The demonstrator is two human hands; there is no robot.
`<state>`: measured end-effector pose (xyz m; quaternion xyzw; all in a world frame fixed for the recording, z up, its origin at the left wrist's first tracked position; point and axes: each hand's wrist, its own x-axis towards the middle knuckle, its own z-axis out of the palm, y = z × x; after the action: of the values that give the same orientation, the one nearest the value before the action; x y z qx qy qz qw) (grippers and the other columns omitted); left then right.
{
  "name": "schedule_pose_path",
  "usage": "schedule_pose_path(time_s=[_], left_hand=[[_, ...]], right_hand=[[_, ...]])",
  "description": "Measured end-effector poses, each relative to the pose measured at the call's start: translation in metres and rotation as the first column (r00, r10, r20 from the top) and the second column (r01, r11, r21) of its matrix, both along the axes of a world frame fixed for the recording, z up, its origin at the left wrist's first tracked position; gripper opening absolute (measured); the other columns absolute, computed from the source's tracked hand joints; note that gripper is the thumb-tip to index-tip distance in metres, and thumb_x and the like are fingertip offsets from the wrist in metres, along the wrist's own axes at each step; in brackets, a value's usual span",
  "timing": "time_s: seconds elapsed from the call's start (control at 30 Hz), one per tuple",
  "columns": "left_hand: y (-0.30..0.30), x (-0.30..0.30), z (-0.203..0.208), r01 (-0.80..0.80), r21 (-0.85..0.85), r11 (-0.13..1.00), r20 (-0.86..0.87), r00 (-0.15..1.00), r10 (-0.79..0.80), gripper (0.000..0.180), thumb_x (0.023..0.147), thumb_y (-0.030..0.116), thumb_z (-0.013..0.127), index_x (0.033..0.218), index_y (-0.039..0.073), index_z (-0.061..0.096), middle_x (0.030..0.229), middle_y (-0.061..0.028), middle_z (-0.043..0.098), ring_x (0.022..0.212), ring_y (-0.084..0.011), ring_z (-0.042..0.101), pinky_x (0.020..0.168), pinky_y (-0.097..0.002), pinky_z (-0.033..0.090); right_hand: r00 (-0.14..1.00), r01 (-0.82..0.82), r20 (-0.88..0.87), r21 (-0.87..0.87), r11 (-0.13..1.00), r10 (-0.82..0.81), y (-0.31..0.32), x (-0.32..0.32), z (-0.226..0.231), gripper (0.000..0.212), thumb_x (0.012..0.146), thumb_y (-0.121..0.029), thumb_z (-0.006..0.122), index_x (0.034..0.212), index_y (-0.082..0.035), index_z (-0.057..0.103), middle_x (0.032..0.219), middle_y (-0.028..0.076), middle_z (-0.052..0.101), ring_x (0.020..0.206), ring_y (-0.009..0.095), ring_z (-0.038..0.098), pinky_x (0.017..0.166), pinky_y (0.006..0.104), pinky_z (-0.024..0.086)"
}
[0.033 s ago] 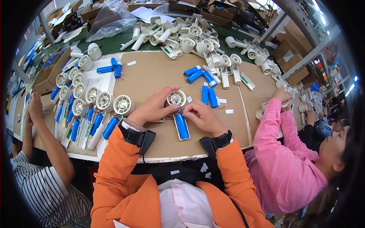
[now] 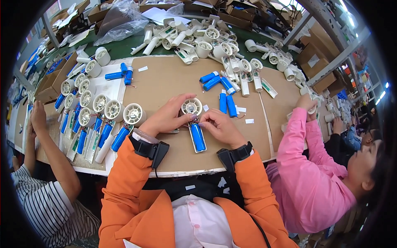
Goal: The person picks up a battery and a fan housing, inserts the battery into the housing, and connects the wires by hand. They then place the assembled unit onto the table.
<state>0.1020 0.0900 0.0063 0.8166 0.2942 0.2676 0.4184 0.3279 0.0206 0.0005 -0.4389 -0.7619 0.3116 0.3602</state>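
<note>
My left hand (image 2: 171, 113) holds the fan (image 2: 191, 106); my right hand (image 2: 220, 125) pinches its wires (image 2: 195, 121). Its cell (image 2: 198, 139) lies inside, uncovered; loose cells (image 2: 212, 83) remain.

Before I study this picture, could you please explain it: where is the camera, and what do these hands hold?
There is no machine: these are a person's bare hands. The camera, worn on the head, looks down; its wide lens bends straight edges. The left hand holds a white housing with a round, spoked end. The right hand is at the wires near the blue cylinder inside it; what it pinches is too small to tell. Loose blue cylinders lie on the brown board; a heap of white housings lies behind. Co-workers are on both sides.
</note>
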Motion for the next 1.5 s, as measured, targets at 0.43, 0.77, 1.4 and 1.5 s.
schedule_pose_path(time_s=[0.43,0.77,1.4,1.5], left_hand=[[0.001,-0.001,-0.005,0.003,0.015,1.0,0.039,0.999,-0.003,0.058,0.089,0.023,0.07,0.14,0.008,0.046,0.131,-0.0169,0.054,0.123,-0.033,0.05,0.102,-0.0394,0.042],[0.002,-0.001,-0.006,0.005,0.034,0.999,0.044,0.999,-0.006,0.058,0.09,0.024,0.069,0.14,0.008,0.046,0.131,-0.0169,0.054,0.121,-0.0315,0.051,0.101,-0.0382,0.042],[0.002,0.001,-0.006,0.007,0.07,0.998,0.043,0.999,-0.01,0.059,0.088,0.025,0.071,0.139,0.008,0.047,0.132,-0.0168,0.054,0.122,-0.0336,0.05,0.104,-0.0405,0.041],[0.003,0.001,-0.007,0.007,0.072,0.997,0.034,0.999,-0.01,0.059,0.088,0.025,0.071,0.139,0.008,0.047,0.133,-0.0171,0.054,0.124,-0.0344,0.049,0.105,-0.0412,0.04]], right_hand=[[0.993,0.11,0.01,0.211,0.971,-0.115,0.006,-0.009,-0.011,0.005,0.087,-0.004,0.068,0.09,-0.004,0.064,0.087,0.006,0.061,0.081,0.02,0.056,0.066,0.0295,0.045],[0.993,0.117,-0.01,0.148,0.982,-0.116,0.004,-0.009,-0.012,0.005,0.087,-0.005,0.068,0.09,-0.004,0.064,0.086,0.006,0.059,0.082,0.02,0.055,0.065,0.029,0.044],[0.984,0.133,0.072,0.326,0.936,-0.164,-0.001,-0.015,-0.01,0.01,0.083,-0.005,0.069,0.089,-0.005,0.06,0.083,0.01,0.06,0.082,0.03,0.056,0.07,0.04,0.045],[0.988,0.088,0.1,0.272,0.958,-0.12,0.0,-0.004,-0.008,0.011,0.084,-0.005,0.069,0.092,-0.006,0.062,0.083,0.009,0.061,0.082,0.029,0.056,0.072,0.0399,0.045]])
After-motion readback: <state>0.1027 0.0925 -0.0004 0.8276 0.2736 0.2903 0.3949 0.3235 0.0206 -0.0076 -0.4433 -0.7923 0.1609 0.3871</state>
